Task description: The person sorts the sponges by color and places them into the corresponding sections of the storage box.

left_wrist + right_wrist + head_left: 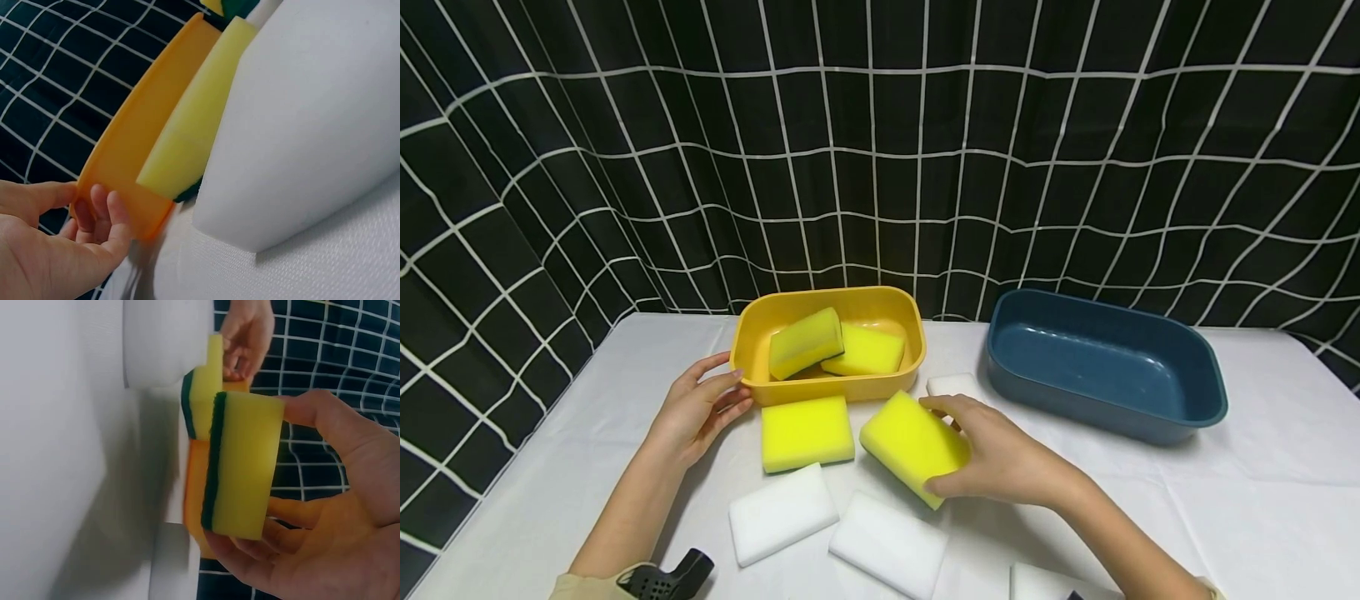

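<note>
My right hand (1000, 450) grips a yellow sponge (916, 446) by its two ends, tilted. In the right wrist view, that sponge (247, 465) shows a dark green scouring side, with white cloth to its left. The left hand (700, 408) holds the left end of a yellow tub (835, 390), thumb at the rim and fingers curled against the wall in the left wrist view. Two yellow sponges (807, 342) lie inside the tub, one leaning on the other. Another yellow sponge (807, 433) lies flat in front of it.
A dark blue tub (1108, 408) stands at the back right. White sponges (782, 512) lie near the front, one (955, 385) between the tubs, another (1052, 583) at the bottom edge. A black gridded curtain (880, 167) hangs behind the white-covered table (1285, 467).
</note>
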